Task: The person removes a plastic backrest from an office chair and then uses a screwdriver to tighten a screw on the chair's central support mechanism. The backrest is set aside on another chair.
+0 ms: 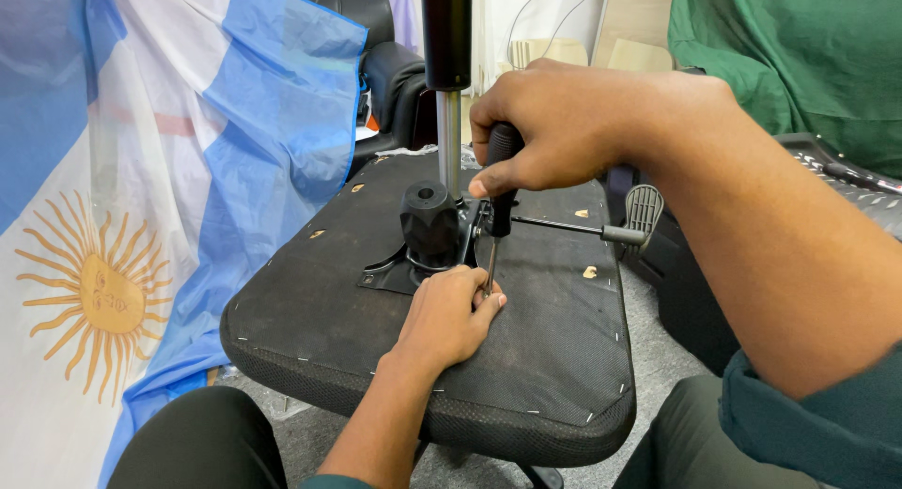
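Head view: your right hand [550, 127] is wrapped tight around the black handle of a screwdriver [496, 217], held upright with the shaft pointing down. The tip meets the underside of an overturned office chair seat [526, 357], just beside the black metal mechanism plate [399, 275] bolted there. Your left hand [449, 315] rests on the dark fabric of the seat underside, fingers curled in around the lower end of the shaft, steadying it at the tip; whatever fastener sits under the tip is hidden by your fingers.

Just left of the screwdriver stands a black round knob [430, 218] on the mechanism, and behind it the chrome gas-lift column [449, 137] rises out of frame. A lever with a ribbed paddle end [643, 210] sticks out to the right, behind your right wrist. The seat edge shows a line of staples. A blue and white flag with a yellow sun [108, 287] hangs at left; a green cloth [799, 57] is at upper right.
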